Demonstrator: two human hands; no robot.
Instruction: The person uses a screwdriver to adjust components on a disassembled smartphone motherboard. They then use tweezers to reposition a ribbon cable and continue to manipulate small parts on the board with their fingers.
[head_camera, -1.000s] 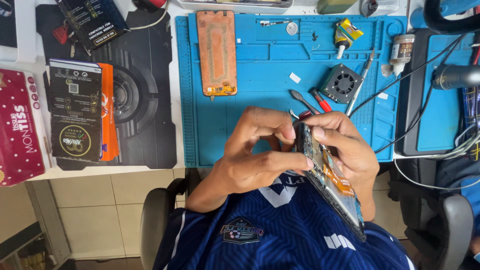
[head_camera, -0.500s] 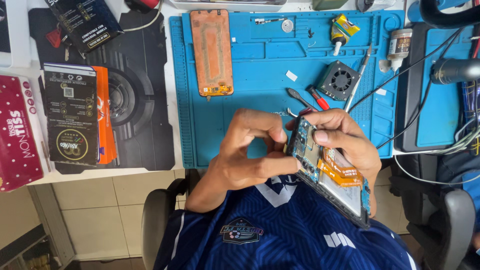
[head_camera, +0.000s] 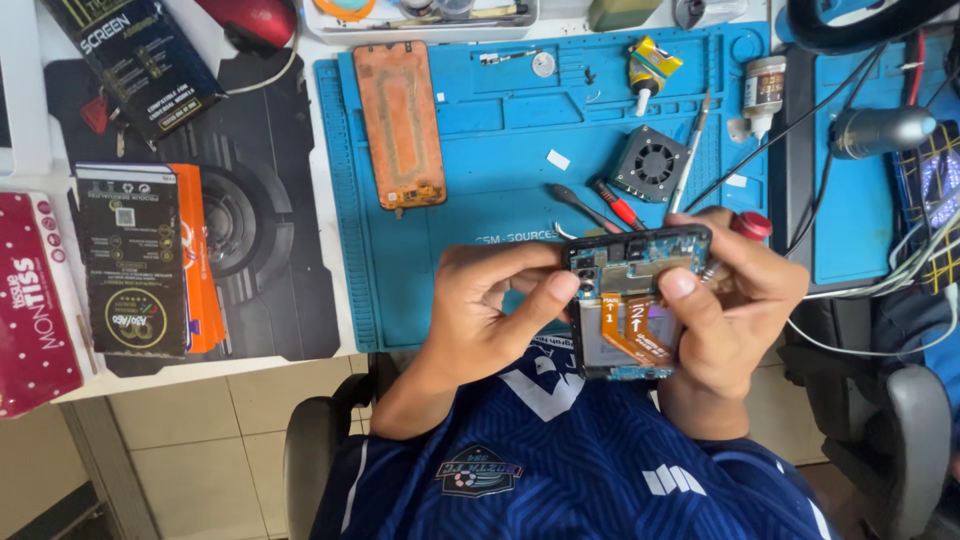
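Observation:
An opened phone (head_camera: 630, 310) with its back cover off faces me, showing a circuit board on top and orange flex cables over the battery. My left hand (head_camera: 490, 310) grips its left edge, thumb tip pressing near the board's lower left corner. My right hand (head_camera: 745, 295) cups the right side, with its thumb resting on the orange flex cable. Both hands hold the phone above my lap, just in front of the blue work mat (head_camera: 480, 180).
On the mat lie an orange-backed screen panel (head_camera: 400, 122), a small black fan (head_camera: 650, 162), a red-handled screwdriver (head_camera: 615, 205), tweezers (head_camera: 690, 150) and a small bottle (head_camera: 765, 85). Boxed screen packs (head_camera: 130, 260) and a red tissue pack (head_camera: 35, 300) sit left. Cables run at right.
The phone has turned from a tilted, edge-on pose to facing me squarely, and both hands have shifted with it toward the mat's front edge.

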